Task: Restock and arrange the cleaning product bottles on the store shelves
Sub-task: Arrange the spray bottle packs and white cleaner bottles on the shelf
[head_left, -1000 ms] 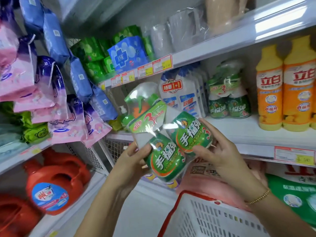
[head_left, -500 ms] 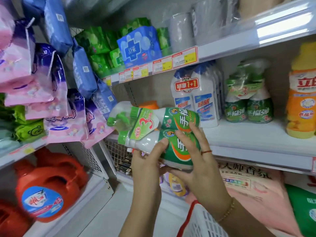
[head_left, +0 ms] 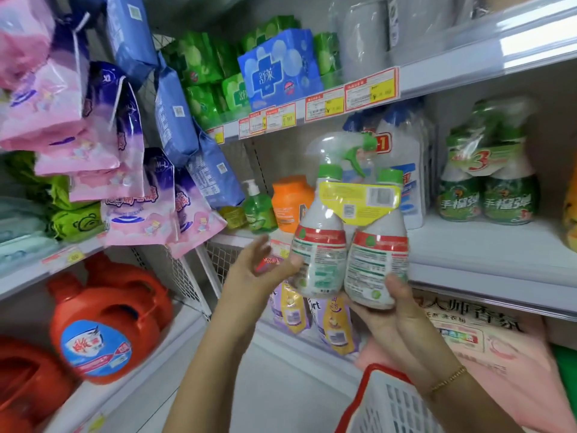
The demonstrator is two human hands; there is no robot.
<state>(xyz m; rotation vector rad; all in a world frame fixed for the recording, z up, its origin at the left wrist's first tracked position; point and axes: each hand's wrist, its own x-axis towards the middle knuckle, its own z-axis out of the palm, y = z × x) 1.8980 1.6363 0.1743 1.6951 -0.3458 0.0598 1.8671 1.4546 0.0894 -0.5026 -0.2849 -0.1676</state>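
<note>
Right hand (head_left: 390,307) grips the bottle twin-pack (head_left: 346,251) from below, upright, back labels showing, in front of the shelf (head_left: 487,260). Left hand (head_left: 259,270) has fingers spread, thumb against the pack's left side.

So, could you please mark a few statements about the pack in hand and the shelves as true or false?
1. The twin pack is held upright. True.
2. Its green front label faces the camera. False: the back, with a yellow barcode tag, faces it.
3. The right hand grips its base. True.
4. A matching pack stands on the white shelf. True.
5. The red jugs sit on the top shelf. False: they sit low on the left.
</note>
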